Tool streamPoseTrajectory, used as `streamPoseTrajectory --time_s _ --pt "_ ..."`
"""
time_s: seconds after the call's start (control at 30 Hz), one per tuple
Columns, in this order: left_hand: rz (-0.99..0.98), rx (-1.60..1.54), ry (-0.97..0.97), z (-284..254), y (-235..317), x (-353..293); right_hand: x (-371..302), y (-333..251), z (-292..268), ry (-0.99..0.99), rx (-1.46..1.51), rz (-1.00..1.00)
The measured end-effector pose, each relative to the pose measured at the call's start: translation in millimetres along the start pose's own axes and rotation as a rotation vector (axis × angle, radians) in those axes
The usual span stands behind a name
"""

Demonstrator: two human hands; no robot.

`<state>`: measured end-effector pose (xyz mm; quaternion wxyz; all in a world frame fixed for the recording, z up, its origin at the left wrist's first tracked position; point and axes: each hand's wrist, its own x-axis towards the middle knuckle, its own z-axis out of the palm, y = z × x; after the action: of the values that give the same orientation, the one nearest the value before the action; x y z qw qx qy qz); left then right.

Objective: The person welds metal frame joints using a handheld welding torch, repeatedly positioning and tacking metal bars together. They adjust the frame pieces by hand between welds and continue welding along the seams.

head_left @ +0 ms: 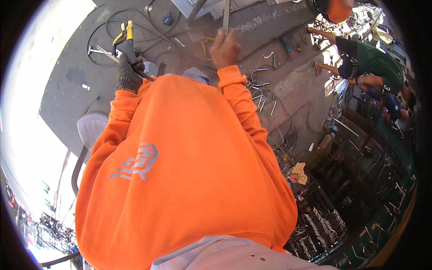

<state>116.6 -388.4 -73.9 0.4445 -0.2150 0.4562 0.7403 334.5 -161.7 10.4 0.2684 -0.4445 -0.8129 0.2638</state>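
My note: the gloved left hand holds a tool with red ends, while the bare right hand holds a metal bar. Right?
The tool has yellow ends, not red ones, as the head view shows. The gloved left hand does hold it, and the bare right hand holds a metal bar.

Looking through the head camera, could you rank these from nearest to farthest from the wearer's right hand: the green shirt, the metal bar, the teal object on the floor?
1. Metal bar: in the right hand itself.
2. Teal object: on the floor to the right.
3. Green shirt: on a co-worker, far right.
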Motion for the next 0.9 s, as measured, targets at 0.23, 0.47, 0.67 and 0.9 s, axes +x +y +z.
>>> streamPoseTrajectory --time_s 0.23,0.47,0.67,0.9 --pt "-0.019 -0.031 -0.041 -12 -1 -3 4 4 7 0.064 0.016 -0.051" --pt "0.045 0.073 0.017 -6 -1 -10 6 7 5 0.061 0.029 -0.015" --pt "-0.044 0.051 0.049 -15 3 -11 5 4 -1 0.030 0.052 0.075" --pt "0.031 0.080 -0.004 -8 2 -20 9 7 -4 -0.011 -0.040 0.055"
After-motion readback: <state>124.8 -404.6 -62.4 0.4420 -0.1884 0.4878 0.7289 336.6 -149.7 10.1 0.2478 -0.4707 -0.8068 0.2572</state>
